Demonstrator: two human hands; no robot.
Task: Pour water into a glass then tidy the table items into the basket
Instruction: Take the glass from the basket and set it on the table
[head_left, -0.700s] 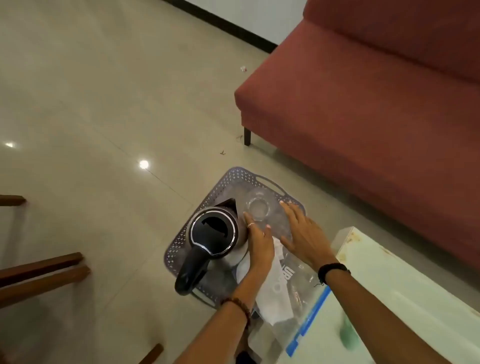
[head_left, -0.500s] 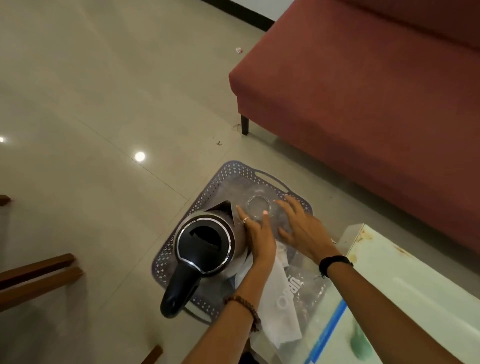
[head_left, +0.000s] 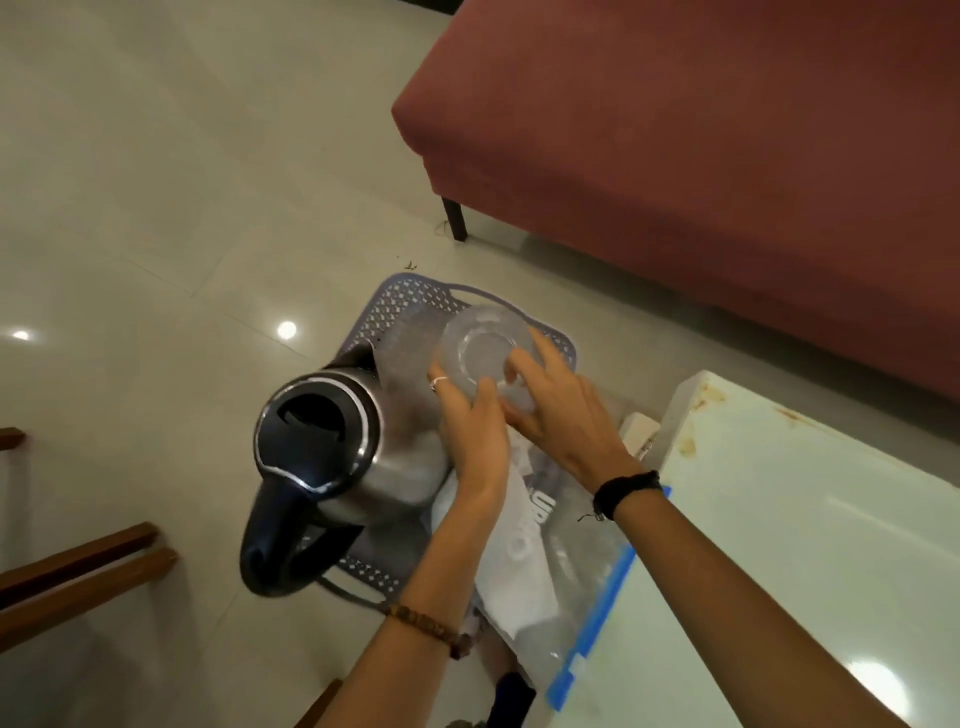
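While both hands close round it, the clear glass (head_left: 483, 351) sits tipped over the far end of the basket (head_left: 410, 301), its round base turned up toward the camera. The left hand (head_left: 475, 431), a ring on one finger and a bead bracelet at the wrist, curls its fingers against the glass's near left side. The right hand (head_left: 563, 410), with a black band at the wrist, wraps the glass from the right, its thumb lying across the rim side. Whether the glass touches the basket floor cannot be told.

The basket is a grey-blue perforated plastic one standing on the pale tiled floor, with loop handles at its ends. An electric kettle (head_left: 337, 452) of brushed steel with a black lid and black handle fills its left half, spout pointing away from the person. Under the forearms a clear zip bag (head_left: 576, 566) with a blue seal strip lies partly in the basket, and a white packet inside it bears dark lettering too blurred to read.

To the right is a pale glass-topped table (head_left: 810, 519); beyond it stands a red sofa (head_left: 701, 156).
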